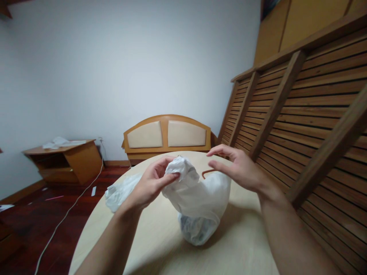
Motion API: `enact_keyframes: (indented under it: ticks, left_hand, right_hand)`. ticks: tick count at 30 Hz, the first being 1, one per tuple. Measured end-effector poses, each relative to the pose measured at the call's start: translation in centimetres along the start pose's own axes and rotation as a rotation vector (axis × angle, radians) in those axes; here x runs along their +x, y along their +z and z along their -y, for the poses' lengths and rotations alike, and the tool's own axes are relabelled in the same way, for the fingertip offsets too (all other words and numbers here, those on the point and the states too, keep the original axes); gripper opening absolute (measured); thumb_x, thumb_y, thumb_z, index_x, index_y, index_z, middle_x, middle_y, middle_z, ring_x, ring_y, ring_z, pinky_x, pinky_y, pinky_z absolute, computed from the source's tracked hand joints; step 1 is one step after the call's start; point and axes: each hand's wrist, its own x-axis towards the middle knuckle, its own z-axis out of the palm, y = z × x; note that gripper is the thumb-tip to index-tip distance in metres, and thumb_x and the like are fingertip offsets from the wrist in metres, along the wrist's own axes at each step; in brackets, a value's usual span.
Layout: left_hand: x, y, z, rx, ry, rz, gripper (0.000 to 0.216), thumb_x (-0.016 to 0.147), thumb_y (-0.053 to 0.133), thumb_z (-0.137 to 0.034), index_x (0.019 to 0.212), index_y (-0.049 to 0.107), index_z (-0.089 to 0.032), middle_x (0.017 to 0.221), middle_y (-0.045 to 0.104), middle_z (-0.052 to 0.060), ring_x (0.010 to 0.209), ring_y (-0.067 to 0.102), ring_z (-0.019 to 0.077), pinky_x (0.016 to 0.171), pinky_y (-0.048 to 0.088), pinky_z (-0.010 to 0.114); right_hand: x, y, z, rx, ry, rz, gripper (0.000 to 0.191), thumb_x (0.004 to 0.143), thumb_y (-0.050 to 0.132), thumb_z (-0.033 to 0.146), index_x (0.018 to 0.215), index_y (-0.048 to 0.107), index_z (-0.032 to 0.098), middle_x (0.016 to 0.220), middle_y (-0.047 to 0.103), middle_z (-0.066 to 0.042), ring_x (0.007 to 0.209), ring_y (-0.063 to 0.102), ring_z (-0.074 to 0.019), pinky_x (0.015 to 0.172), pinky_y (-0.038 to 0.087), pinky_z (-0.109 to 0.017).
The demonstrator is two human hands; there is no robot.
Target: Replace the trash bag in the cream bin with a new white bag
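Note:
A white plastic bag (pixel 200 202) with something dark showing faintly through its lower part is in front of me over the round table. My left hand (pixel 156 177) pinches the bag's gathered upper left part between thumb and fingers. Just above the bag's right side, my right hand (pixel 235 166) has its thumb and fingers apart and grips nothing. Behind the bag, a thin orange-brown bent piece (pixel 204 173) shows in part; its kind I cannot make out. Another crumpled white plastic bag (pixel 117 194) lies on the table, partly behind my left wrist.
The pale round table (pixel 160 256) spans the front. Beyond it stands a wooden headboard (pixel 164 133) with cream panels. A slatted wooden frame (pixel 286 114) leans at the right. To the left are a low cabinet (pixel 82 160) and a white cable (pixel 71 208) on the floor.

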Motion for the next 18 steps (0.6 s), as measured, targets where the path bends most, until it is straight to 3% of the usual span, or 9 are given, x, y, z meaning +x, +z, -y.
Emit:
enact_keyframes:
  ticks: [2,5,7,11,15,18]
  left_hand:
    - [0.1,0.1,0.1,0.013,-0.001,0.006,0.024,0.075,0.084,-0.03,0.092,0.071,-0.02,0.087,0.072,0.003,0.076,0.064,0.0148,0.073,0.05,0.023]
    - [0.0,0.1,0.3,0.041,0.026,-0.002,0.026,0.073,0.085,-0.032,0.088,0.069,-0.019,0.097,0.072,0.005,0.085,0.065,0.0181,0.077,0.05,0.024]
    - [-0.1,-0.1,0.4,0.058,0.041,-0.031,0.029,0.073,0.086,-0.034,0.087,0.067,-0.018,0.099,0.07,0.006,0.086,0.064,0.0181,0.075,0.05,0.023]
    - [-0.2,-0.8,0.6,0.089,0.082,-0.101,0.042,0.072,0.085,-0.046,0.075,0.055,-0.018,0.069,0.055,-0.002,0.059,0.049,0.0088,0.054,0.039,0.017]
    - [0.2,-1.2,0.3,0.219,0.097,-0.168,0.052,0.071,0.082,-0.056,0.072,0.045,-0.02,0.061,0.045,-0.007,0.051,0.037,0.0066,0.045,0.029,0.016]
    - [0.7,-1.9,-0.2,0.381,0.179,-0.32,0.047,0.075,0.078,-0.055,0.073,0.048,-0.019,0.061,0.044,-0.007,0.051,0.036,0.0068,0.045,0.029,0.016]
  right_hand:
    - [-0.4,0.5,1.2,0.028,-0.065,0.217,0.034,0.079,0.079,0.044,0.108,0.073,0.027,0.114,0.072,-0.005,0.108,0.065,-0.0263,0.093,0.05,-0.039]
    - [-0.5,1.6,1.7,0.079,-0.174,0.325,0.019,0.086,0.073,0.039,0.101,0.073,0.027,0.115,0.072,-0.004,0.112,0.063,-0.0253,0.099,0.047,-0.04]
    - [-0.3,2.2,1.4,0.112,-0.167,0.299,0.016,0.093,0.066,0.039,0.092,0.072,0.024,0.106,0.073,-0.004,0.105,0.064,-0.0232,0.095,0.048,-0.037]
    - [-0.2,1.7,0.6,0.258,-0.006,0.116,0.031,0.094,0.061,0.05,0.087,0.068,0.02,0.079,0.067,-0.002,0.071,0.06,-0.016,0.065,0.048,-0.026]
    - [-0.7,-0.6,1.0,0.35,0.034,-0.046,0.043,0.083,0.068,0.063,0.079,0.065,0.02,0.064,0.056,0.001,0.052,0.046,-0.0108,0.046,0.036,-0.022]
    - [-1.0,-3.1,1.4,0.248,0.026,-0.121,0.046,0.081,0.069,0.065,0.074,0.066,0.019,0.062,0.058,0.001,0.05,0.046,-0.0105,0.042,0.033,-0.021]
